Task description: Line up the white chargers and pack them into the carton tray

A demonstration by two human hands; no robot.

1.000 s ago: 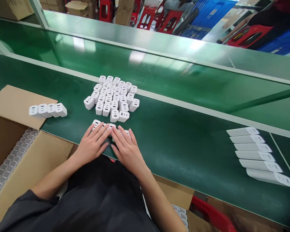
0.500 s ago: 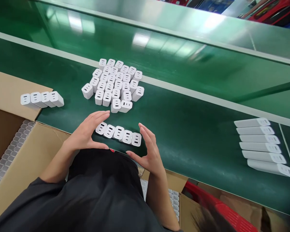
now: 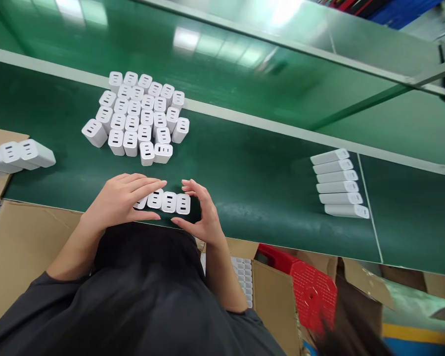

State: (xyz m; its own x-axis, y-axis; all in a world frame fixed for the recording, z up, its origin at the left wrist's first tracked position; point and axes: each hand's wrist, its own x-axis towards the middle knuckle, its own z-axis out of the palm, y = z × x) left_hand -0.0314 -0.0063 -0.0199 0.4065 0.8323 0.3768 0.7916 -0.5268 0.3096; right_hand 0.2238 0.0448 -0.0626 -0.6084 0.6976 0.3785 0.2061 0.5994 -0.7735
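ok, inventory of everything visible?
Worktop: 1, green, middle
Rear strip: 1, white, behind worktop
Rear panel: 1, green, behind strip
Cardboard cartons: at least 2, brown, below worktop
Packed blocks: uncountable, pale, inside cartons
Plastic seat: 1, red, lower right
Blurred items: count unclear, mixed, right corners
Clustered chargers: about 27, white, centre-left
Row chargers: 4 visible, white, front edge
Aligned chargers: 6, white, right side
Outer chargers: 3 visible, white, left edge
Shirt: 1, dark, bottom
Left grip: 1, bare, row's left end
Right grip: 1, bare, row's right end
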